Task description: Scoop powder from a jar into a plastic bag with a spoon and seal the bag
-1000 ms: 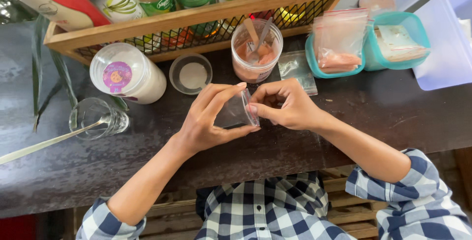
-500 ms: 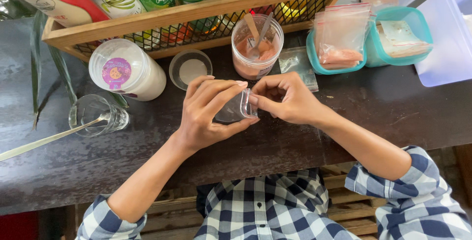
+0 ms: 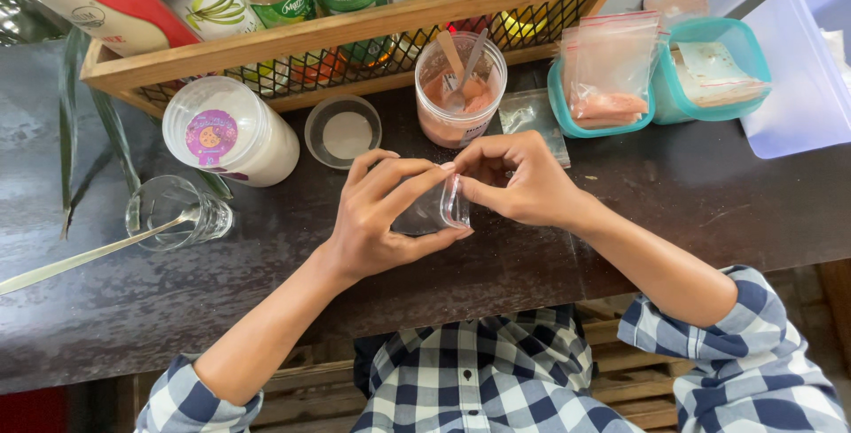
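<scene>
Head view, hands: left hand (image 3: 377, 220) wraps around a small clear plastic cup (image 3: 433, 211), fingers curled over its side and thumb under it; right hand (image 3: 519, 180) pinches the cup's rim with thumb and forefinger closed on the edge.
Cup position: held in the air just above the dark wooden table (image 3: 222, 300), between the two hands, tilted on its side with the mouth toward the right hand.
Cup contents: looks empty; cannot tell for certain through the fingers.
Handling note (judgement): thin plastic will likely buckle, so a light left-hand hold and a firm grip at the rim only seem best; working low over the table limits any drop.
Open jar (image 3: 459, 87): clear plastic, pink-orange paste inside, two utensil handles standing in it; just beyond the hands.
Jar lid (image 3: 343, 132): lies flat and upturned, left of the jar.
White tub (image 3: 230, 136): closed, round purple sticker on top.
Glass (image 3: 173, 213): clear, long metal spoon leaning in it; no liquid discernible.
Teal containers (image 3: 660, 87): hold zip bags, one with pink contents.
Wooden crate (image 3: 355, 30): bottles and cartons inside.
</scene>
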